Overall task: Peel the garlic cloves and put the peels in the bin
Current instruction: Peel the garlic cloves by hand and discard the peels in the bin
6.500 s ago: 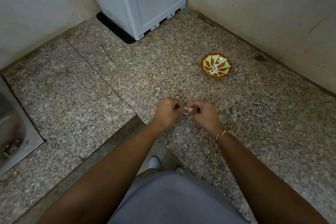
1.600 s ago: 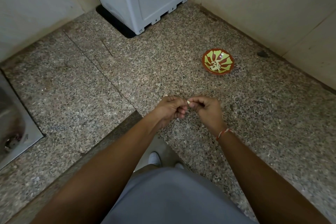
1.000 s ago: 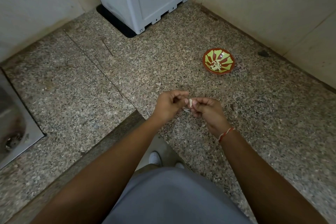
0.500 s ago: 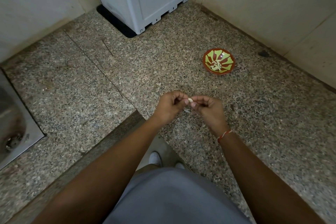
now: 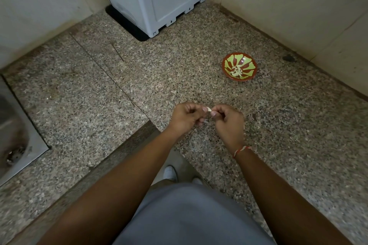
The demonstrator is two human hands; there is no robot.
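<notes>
A: Where is the clove?

B: The garlic clove (image 5: 208,109) sits right between the two sets of fingertips. The left hand (image 5: 186,118) pinches it from one side with thumb and forefinger; the right hand (image 5: 229,120) pinches from the other, its remaining fingers curled in under the palm.

A: Is the skin off?

B: I can't tell. Only a small pale tip shows above the thumbnails. Something thin and light hangs just below the left fingers, possibly a strip of peel, but it is too small to be sure.

A: What could go wrong from here?

B: The clove is tiny and probably slick once bare. If either pinch slackens while the other pulls, it could pop out and drop onto the speckled counter (image 5: 119,89) beneath the fingers, or off the edge just behind the wrists, toward the floor.

A: And the peel?

B: Loose flakes are light. Any that slip from the fingers would land on the granite, where the pattern would likely hide them. No bin is in view, so the peels must be carried somewhere out of frame.

A: The bowl (image 5: 239,66)?

B: It sits well beyond the right fingers, with pale pieces inside. Peel dropped there by mistake would mix with them.
</notes>
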